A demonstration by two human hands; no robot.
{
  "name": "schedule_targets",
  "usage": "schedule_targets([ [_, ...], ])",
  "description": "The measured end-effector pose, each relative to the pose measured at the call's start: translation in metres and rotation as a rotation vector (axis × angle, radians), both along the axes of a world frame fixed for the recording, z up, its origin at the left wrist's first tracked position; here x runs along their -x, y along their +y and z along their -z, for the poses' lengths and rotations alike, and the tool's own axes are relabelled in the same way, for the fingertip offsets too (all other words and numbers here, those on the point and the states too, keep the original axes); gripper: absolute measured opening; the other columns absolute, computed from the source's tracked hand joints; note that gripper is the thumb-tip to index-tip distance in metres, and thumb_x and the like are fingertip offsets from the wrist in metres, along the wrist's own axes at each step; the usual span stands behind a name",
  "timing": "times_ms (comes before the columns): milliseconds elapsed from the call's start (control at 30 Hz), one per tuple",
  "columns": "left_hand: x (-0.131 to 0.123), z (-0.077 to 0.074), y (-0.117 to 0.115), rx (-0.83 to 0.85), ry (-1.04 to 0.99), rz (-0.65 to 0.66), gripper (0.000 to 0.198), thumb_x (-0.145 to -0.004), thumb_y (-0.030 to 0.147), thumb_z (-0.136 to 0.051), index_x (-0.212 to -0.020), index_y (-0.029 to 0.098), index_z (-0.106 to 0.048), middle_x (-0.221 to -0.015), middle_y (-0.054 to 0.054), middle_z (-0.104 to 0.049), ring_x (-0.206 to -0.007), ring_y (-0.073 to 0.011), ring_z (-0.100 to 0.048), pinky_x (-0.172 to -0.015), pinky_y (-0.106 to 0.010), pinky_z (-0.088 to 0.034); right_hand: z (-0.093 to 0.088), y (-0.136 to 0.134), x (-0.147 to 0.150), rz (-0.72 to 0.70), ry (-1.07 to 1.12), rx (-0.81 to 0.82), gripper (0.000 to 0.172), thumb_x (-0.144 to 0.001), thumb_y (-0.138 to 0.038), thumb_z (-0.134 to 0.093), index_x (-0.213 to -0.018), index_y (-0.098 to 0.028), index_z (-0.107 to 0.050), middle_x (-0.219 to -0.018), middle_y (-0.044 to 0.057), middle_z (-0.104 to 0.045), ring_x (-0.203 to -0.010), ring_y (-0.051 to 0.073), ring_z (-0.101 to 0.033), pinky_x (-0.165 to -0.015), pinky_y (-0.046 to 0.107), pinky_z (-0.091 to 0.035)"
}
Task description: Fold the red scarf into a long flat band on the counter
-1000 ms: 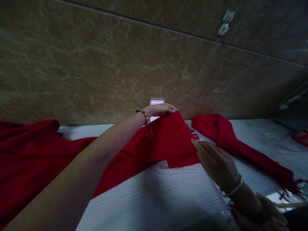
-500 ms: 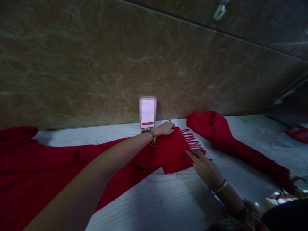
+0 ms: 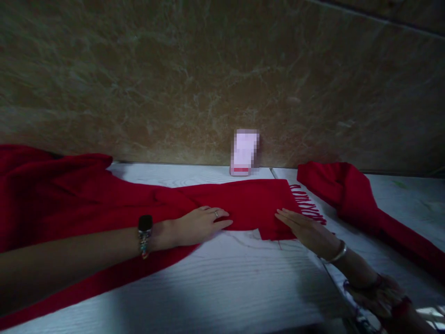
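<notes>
A red scarf (image 3: pixel 250 204) lies spread along the table, its fringed end toward the right and its bunched part at the far left. My left hand (image 3: pixel 198 225) rests on the scarf's near side, fingers stretched toward the right. Close to the fringe (image 3: pixel 306 204), my right hand (image 3: pixel 308 232) lies on the cloth with straight fingers, palm down. Neither hand grips anything. Under the hands the cloth is hidden. At the scarf's near edge, by the right hand, a squared flap of cloth sticks out.
A phone (image 3: pixel 244 153) with a lit screen leans against the brown marbled wall (image 3: pixel 174 83). A second red length of cloth (image 3: pixel 358 190), folded over itself, lies to the right on the pale wood-grain table (image 3: pixel 222 287). Blurred items show at the lower right corner.
My left hand has moved from the scarf's far edge back to its near side, and left of the fringed end. My right hand stays near the fringe, now flatter. The view has shifted left.
</notes>
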State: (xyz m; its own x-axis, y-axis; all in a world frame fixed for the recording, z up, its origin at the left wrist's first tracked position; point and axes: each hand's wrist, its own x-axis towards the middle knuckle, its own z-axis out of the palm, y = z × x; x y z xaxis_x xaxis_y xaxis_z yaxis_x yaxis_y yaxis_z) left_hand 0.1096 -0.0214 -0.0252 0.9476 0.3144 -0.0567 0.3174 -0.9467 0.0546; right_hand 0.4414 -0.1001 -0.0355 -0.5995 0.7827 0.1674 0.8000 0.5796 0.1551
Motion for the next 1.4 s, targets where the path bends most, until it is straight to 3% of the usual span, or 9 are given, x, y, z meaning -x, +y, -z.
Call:
schedule_targets([
  [100,0.018,-0.009,0.011,-0.008,0.056,0.027,0.045,-0.084,0.005,-0.039,-0.124,0.026,-0.047,-0.129,-0.006,-0.049,-0.115,-0.0174,-0.047,-0.088,-0.027,-0.040,-0.002,0.002,0.000,0.048,0.079,0.114,0.053,-0.078,0.001,-0.028,-0.122,-0.017,-0.051,-0.121,0.007,-0.058,-0.115,0.015,-0.049,-0.095,0.033,-0.046],
  [267,0.045,-0.032,0.035,0.003,0.079,0.052,0.048,-0.080,0.001,-0.040,-0.118,0.026,-0.053,-0.119,-0.007,-0.057,-0.101,-0.0171,-0.056,-0.083,-0.027,-0.041,-0.012,0.004,0.000,0.100,0.164,0.253,0.044,-0.081,-0.006,-0.033,-0.120,-0.015,-0.053,-0.123,0.009,-0.056,-0.115,0.016,-0.049,-0.095,0.034,-0.045],
  [400,0.069,-0.047,0.044,0.057,0.084,0.007,0.063,-0.073,-0.005,-0.036,-0.126,0.028,-0.046,-0.123,-0.005,-0.053,-0.107,-0.0172,-0.052,-0.088,-0.027,-0.039,-0.017,0.006,-0.003,0.094,0.201,0.273,0.039,-0.083,-0.009,-0.035,-0.116,-0.013,-0.056,-0.120,0.011,-0.058,-0.113,0.018,-0.051,-0.094,0.035,-0.045],
  [600,0.095,-0.039,0.028,0.116,0.099,0.002,0.063,-0.071,0.004,-0.047,-0.128,0.030,-0.044,-0.130,-0.007,-0.048,-0.115,-0.0215,-0.047,-0.093,-0.032,-0.035,-0.016,0.004,0.003,0.092,0.184,0.251,0.041,-0.079,-0.007,-0.043,-0.115,-0.020,-0.058,-0.124,0.008,-0.055,-0.116,0.018,-0.048,-0.096,0.038,-0.043],
  [700,0.078,-0.034,0.012,0.090,0.034,0.017,0.056,-0.075,0.023,-0.056,-0.129,0.027,-0.044,-0.131,-0.009,-0.047,-0.119,-0.0252,-0.042,-0.096,-0.036,-0.031,-0.012,0.001,0.014,0.070,0.176,0.205,0.038,-0.080,-0.008,-0.045,-0.113,-0.020,-0.059,-0.123,0.009,-0.056,-0.118,0.020,-0.046,-0.096,0.041,-0.043],
  [833,0.024,-0.027,-0.006,-0.027,0.019,-0.016,0.052,-0.083,0.039,-0.051,-0.130,0.020,-0.042,-0.128,-0.013,-0.048,-0.119,-0.0273,-0.041,-0.094,-0.038,-0.032,-0.010,-0.001,0.022,0.053,0.240,0.166,0.032,-0.084,-0.012,-0.042,-0.108,-0.018,-0.062,-0.117,0.008,-0.061,-0.114,0.020,-0.050,-0.094,0.041,-0.045],
  [1000,-0.026,-0.013,-0.011,-0.146,0.062,-0.002,0.037,-0.085,0.007,-0.042,-0.121,0.015,-0.047,-0.110,-0.014,-0.059,-0.095,-0.0229,-0.058,-0.072,-0.032,-0.045,-0.013,-0.001,0.022,0.100,0.439,0.180,0.031,-0.087,-0.016,-0.038,-0.106,-0.017,-0.062,-0.109,0.007,-0.065,-0.109,0.017,-0.055,-0.093,0.037,-0.047],
  [1233,-0.019,-0.023,-0.012,-0.170,0.000,-0.008,0.037,-0.085,0.002,-0.040,-0.117,0.017,-0.048,-0.108,-0.011,-0.059,-0.094,-0.0189,-0.058,-0.069,-0.026,-0.046,-0.018,0.000,0.016,0.109,0.612,0.351,0.030,-0.088,-0.022,-0.039,-0.103,-0.016,-0.064,-0.112,0.007,-0.063,-0.112,0.019,-0.052,-0.096,0.037,-0.044],
  [1400,-0.023,-0.013,-0.024,-0.197,-0.004,-0.016,0.036,-0.086,0.027,-0.049,-0.119,0.013,-0.048,-0.109,-0.014,-0.058,-0.095,-0.0257,-0.058,-0.071,-0.035,-0.047,-0.015,0.002,0.010,0.057,0.649,0.460,0.031,-0.087,-0.033,-0.043,-0.100,-0.017,-0.066,-0.111,0.008,-0.064,-0.115,0.021,-0.049,-0.099,0.040,-0.040],
])
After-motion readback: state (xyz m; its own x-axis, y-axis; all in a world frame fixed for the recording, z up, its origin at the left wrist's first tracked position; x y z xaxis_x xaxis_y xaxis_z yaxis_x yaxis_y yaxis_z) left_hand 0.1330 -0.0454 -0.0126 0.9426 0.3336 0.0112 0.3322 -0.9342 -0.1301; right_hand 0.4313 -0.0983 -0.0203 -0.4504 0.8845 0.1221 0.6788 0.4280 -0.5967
